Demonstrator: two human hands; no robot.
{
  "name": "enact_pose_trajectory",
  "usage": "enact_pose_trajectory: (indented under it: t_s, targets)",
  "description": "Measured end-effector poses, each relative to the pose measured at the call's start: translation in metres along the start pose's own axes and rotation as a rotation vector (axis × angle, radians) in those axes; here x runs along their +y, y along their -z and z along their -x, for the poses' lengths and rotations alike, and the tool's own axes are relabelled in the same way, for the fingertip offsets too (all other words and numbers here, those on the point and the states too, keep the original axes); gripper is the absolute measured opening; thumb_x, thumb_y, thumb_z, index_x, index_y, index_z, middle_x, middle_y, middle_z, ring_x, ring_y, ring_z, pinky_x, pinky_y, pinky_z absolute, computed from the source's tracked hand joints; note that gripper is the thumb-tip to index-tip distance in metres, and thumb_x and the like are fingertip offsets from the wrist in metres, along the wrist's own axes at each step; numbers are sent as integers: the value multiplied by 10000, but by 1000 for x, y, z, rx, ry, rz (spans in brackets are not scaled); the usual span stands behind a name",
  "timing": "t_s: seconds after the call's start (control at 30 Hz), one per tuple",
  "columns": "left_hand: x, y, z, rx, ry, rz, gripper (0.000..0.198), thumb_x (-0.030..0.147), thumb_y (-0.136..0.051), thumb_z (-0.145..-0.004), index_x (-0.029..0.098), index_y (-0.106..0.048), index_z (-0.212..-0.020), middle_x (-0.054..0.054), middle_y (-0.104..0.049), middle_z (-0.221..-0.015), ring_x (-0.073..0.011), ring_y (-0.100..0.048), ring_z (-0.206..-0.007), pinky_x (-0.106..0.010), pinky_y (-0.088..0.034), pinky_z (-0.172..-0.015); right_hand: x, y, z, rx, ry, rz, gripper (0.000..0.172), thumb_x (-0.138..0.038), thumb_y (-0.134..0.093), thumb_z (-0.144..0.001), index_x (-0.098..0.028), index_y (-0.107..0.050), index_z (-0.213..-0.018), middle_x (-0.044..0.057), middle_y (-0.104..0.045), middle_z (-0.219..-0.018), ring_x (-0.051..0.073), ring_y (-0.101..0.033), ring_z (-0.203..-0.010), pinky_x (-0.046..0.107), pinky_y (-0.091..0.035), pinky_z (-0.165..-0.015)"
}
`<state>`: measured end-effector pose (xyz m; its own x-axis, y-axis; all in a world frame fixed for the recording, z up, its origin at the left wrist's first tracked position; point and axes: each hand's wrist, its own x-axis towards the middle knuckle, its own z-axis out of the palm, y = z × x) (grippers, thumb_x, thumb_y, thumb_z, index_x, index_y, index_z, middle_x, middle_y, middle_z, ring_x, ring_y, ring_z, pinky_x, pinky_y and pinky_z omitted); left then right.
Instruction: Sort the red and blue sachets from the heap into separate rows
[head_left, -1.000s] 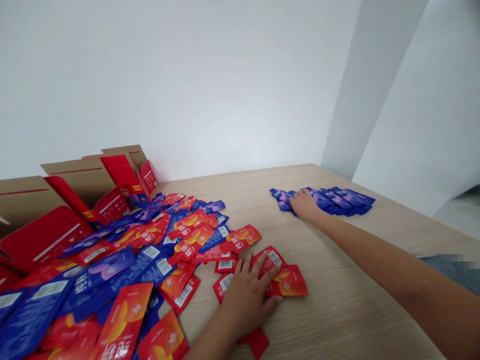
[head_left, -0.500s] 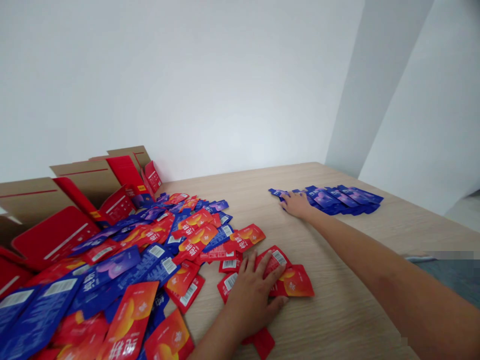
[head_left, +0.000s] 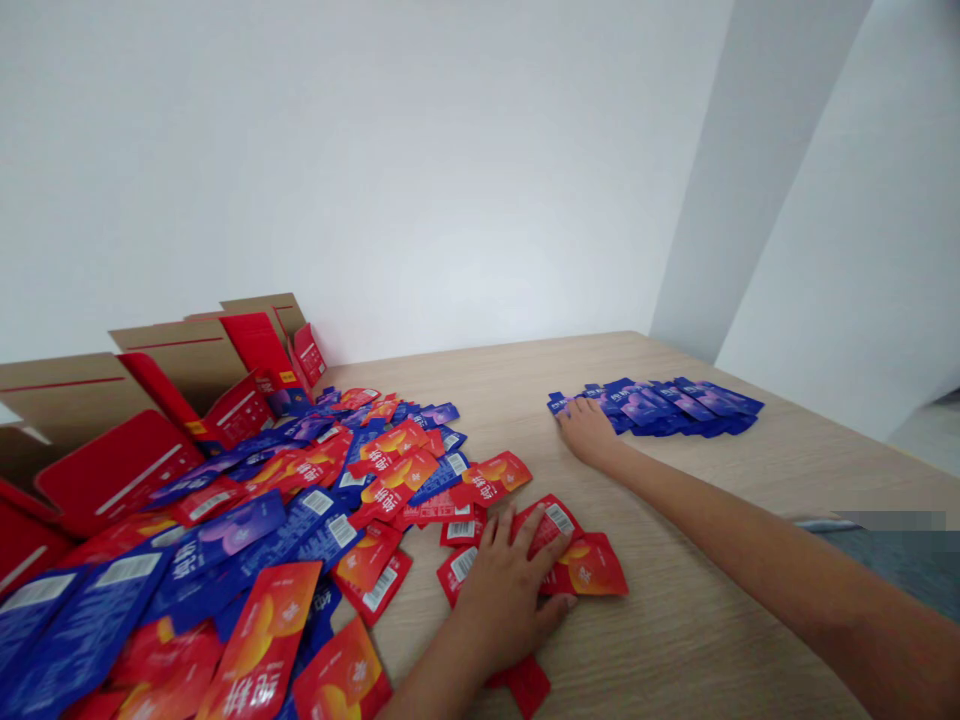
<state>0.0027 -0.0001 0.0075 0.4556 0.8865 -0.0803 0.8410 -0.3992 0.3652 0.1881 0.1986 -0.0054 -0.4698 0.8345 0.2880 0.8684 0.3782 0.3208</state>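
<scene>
Clearly, from where I'm standing, what matters most is how the row of blue packets (head_left: 645, 408) lies beside the right hand (head_left: 589, 432). The row starts under that hand's fingers and stretches away to its right, its long axis running roughly crosswise to the forearm, with the packets overlapping like fallen cards, each at a slight slant. The right hand is much the nearer of the two: it touches the row's end, while the left hand (head_left: 508, 592) sits well apart, closer to the person's body.

The right arm reaches out long and low from the person's right side, the hand palm down with the fingers together over the end packets. Whether they pinch one or merely press, I cannot tell; the fingertips' undersides are hidden.

The left hand is open, palm down and fingers spread, resting over a few red packets (head_left: 590, 566) and gripping nothing that I can see. Some of these poke out ahead of its fingertips and beside the thumb, and another shows behind the wrist. To the left of that hand spreads a mixed pile of red and blue packets (head_left: 388, 492), jumbled at all angles, with open cardboard boxes (head_left: 124, 475) standing beyond it. Wooden tabletop (head_left: 675, 590) shows between the two hands.
</scene>
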Motion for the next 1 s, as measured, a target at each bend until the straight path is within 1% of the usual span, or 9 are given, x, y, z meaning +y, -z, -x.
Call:
enact_pose_trajectory:
  t_s: [0.2,0.27,0.37,0.43,0.5,0.6,0.73,0.83,1.0]
  targets:
    - [0,0,0,3,2,-3,580,599,-404,-847,436,-303,-1395,1,-234,-1533,-348,-133,-1404,-580,-141,-1112,-21,1,-3,-3,102,-79,337,-154,-377,-888,-111,-609,-1129,185,-607,-1097,285,-481,-1060,368,-348,-891]
    - [0,0,0,5,2,-3,581,604,-393,-849,435,-300,-1397,6,-240,-1531,-347,-126,-1405,-581,-136,-1113,-27,1,-2,-4,82,-105,326,-211,-404,-895,-137,-594,-1150,178,-591,-1131,284,-477,-1063,373,-359,-880]
    - [0,-1,0,2,7,0,586,610,-387,-847,432,-300,-1398,9,-242,-1530,-347,-126,-1405,-579,-133,-1115,-28,2,5,-1,-18,-124,351,-294,-430,-893,-147,-575,-1177,196,-560,-1182,313,-469,-1070,409,-379,-840]
    - [0,-1,0,-2,7,1,587,609,-390,-846,430,-302,-1398,3,-238,-1532,-351,-131,-1404,-580,-135,-1114,-24,2,13,3,-85,-124,368,-297,-422,-894,-136,-566,-1192,214,-549,-1194,331,-467,-1070,429,-381,-819]
    - [-1,-1,0,2,3,0,584,604,-397,-846,432,-305,-1396,0,-226,-1535,-355,-132,-1403,-579,-139,-1112,-19,2,22,5,-109,-122,361,-290,-412,-899,-150,-575,-1188,208,-555,-1192,328,-470,-1071,439,-367,-836]
    - [-1,-2,1,18,-6,2,585,604,-398,-845,429,-308,-1396,-1,-227,-1535,-359,-135,-1401,-580,-150,-1109,-8,-1,32,67,-66,-134,381,-345,-412,-909,-202,-559,-1230,171,-564,-1217,308,-465,-1105,438,-324,-905]
    - [-1,-3,1,28,-16,0,586,587,-416,-844,420,-313,-1397,-8,-235,-1533,-366,-141,-1398,-589,-160,-1103,11,-15,35,188,-38,-144,481,-445,-372,-924,-206,-482,-1327,155,-475,-1372,309,-372,-1260,470,-236,-1010]
    - [-1,-3,0,26,-12,-10,583,555,-445,-843,418,-318,-1396,-14,-225,-1535,-364,-139,-1399,-588,-154,-1104,27,-30,28,164,-48,-143,505,-482,-363,-923,-224,-475,-1342,137,-451,-1409,323,-342,-1303,492,-236,-1019]
    - [-2,-4,-1,38,-12,-8,573,576,-428,-844,432,-323,-1389,-7,-241,-1530,-362,-150,-1398,-588,-166,-1101,44,-43,16,86,-47,-199,456,-462,-344,-935,-272,-492,-1323,89,-556,-1323,313,-478,-1188,498,-347,-930]
